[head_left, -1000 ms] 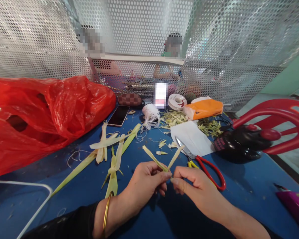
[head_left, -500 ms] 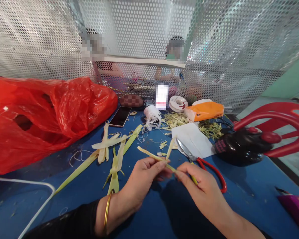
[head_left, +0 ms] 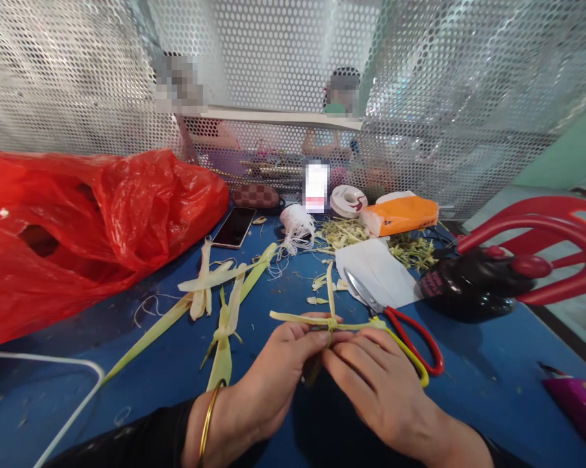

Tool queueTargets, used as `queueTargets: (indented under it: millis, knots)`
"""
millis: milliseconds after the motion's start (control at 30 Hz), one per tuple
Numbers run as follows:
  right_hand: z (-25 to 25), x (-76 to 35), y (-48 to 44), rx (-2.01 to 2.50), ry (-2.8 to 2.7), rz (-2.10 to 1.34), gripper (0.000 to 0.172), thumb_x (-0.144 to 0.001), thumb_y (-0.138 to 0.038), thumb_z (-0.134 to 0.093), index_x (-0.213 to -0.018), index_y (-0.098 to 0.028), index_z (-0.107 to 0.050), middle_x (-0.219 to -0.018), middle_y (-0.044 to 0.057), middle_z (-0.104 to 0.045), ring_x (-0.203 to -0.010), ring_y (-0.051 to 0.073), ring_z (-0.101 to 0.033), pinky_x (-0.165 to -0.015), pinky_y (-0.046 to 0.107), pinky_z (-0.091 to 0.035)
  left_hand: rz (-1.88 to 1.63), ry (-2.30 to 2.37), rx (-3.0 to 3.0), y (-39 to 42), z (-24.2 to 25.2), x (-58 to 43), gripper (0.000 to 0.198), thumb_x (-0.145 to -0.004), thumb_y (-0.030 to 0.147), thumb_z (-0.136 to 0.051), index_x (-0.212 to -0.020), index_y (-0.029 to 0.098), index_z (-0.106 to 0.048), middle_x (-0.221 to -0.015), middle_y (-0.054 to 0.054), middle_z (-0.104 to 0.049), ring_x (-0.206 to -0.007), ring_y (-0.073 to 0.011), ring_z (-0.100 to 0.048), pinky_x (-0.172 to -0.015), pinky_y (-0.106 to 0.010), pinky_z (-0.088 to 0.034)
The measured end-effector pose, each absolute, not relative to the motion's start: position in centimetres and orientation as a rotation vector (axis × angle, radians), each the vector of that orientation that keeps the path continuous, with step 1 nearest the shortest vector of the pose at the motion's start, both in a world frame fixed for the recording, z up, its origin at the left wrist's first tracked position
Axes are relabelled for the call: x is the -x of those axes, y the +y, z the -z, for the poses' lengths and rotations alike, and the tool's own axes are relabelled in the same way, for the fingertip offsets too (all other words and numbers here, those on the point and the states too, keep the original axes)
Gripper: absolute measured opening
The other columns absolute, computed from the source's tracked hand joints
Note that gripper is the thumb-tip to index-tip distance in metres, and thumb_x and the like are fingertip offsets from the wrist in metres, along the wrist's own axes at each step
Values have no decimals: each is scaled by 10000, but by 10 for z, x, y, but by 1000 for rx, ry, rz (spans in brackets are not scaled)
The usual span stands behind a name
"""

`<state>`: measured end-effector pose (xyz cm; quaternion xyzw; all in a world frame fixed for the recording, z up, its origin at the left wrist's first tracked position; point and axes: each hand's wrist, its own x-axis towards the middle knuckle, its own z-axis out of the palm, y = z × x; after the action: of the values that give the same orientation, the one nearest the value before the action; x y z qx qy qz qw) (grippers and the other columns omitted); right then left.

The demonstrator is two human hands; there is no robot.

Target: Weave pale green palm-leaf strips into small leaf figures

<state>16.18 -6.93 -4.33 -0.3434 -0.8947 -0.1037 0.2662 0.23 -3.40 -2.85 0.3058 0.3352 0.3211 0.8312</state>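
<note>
Between my hands are pale green leaf strips (head_left: pixel 331 305) crossed into a small knot, one end standing up and others reaching left and right. My left hand (head_left: pixel 286 361), with a gold bangle at the wrist, pinches them just below the knot. My right hand (head_left: pixel 378 380) has its fingers curled against the lower side of the knot; its thumb is hidden. A curved yellow handle (head_left: pixel 412 357) shows beyond my right hand, its other end out of sight. Red-handled scissors (head_left: pixel 417 338) lie behind it, blades on white paper (head_left: pixel 388 276).
Folded leaf pieces (head_left: pixel 222 335) lie left of my hands. Behind are a red plastic bag (head_left: pixel 141 214), phone (head_left: pixel 234 227), white thread (head_left: pixel 297 224), tape roll (head_left: pixel 348 201), orange tissue pack (head_left: pixel 404 214) and leaf scraps. A black bottle (head_left: pixel 473 286) stands right, near perforated metal mesh (head_left: pixel 283 58).
My right hand has moved left, closer to my left hand, and its fingers have come under the knot. The strips have turned so one end points up. More of the yellow handle shows.
</note>
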Motion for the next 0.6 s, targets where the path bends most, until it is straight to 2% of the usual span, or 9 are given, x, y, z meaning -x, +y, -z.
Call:
queueTargets:
  millis: [200, 433, 600]
  knots:
    - [48, -158, -71, 855, -2492, 373, 333, -955, -113, -345, -1052, -125, -662, -814, 74, -689, -736, 197, -605, -821, 401, -413, -675, 677, -685, -37, 27, -3, 193, -779, 230, -657, -920, 105, -699, -877, -89, -716, -823, -158, -644, -781, -233, -444]
    - [46, -157, -73, 808, -2411, 173, 339, -939, -70, -325, -991, -100, -660, -809, 82, -697, -773, 183, -639, -855, 378, -475, -726, 828, -637, -34, 38, -5, 291, -598, 257, -810, -829, 132, -684, -764, -32, -703, -739, -130, -627, -731, -217, -433]
    - [38, -155, -75, 754, -2387, 128, 367, -951, -75, -303, -972, -113, -668, -813, 76, -717, -795, 174, -652, -894, 341, -481, -752, 875, -705, -38, 34, -3, 213, -661, 245, -740, -844, 146, -694, -735, -22, -695, -728, -131, -611, -718, -222, -430]
